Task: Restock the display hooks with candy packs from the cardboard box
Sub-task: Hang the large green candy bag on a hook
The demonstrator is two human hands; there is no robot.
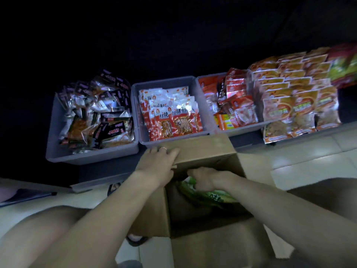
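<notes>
An open cardboard box (204, 149) stands on the floor in front of me. Green candy packs (216, 197) lie inside it. My left hand (157, 163) presses flat on the box's far flap, holding it back. My right hand (204, 177) reaches inside the box, its fingers curled round the top of the green packs. Rows of orange and red packs (301, 89) hang on the display at the upper right. The hooks themselves are hidden behind the packs.
Three grey bins stand beyond the box: a left bin (58, 151) of dark packs, a middle bin (135, 105) of red and white packs, a right bin (245, 130) of red packs. My knee is at lower left. Pale floor tiles (309, 165) lie to the right.
</notes>
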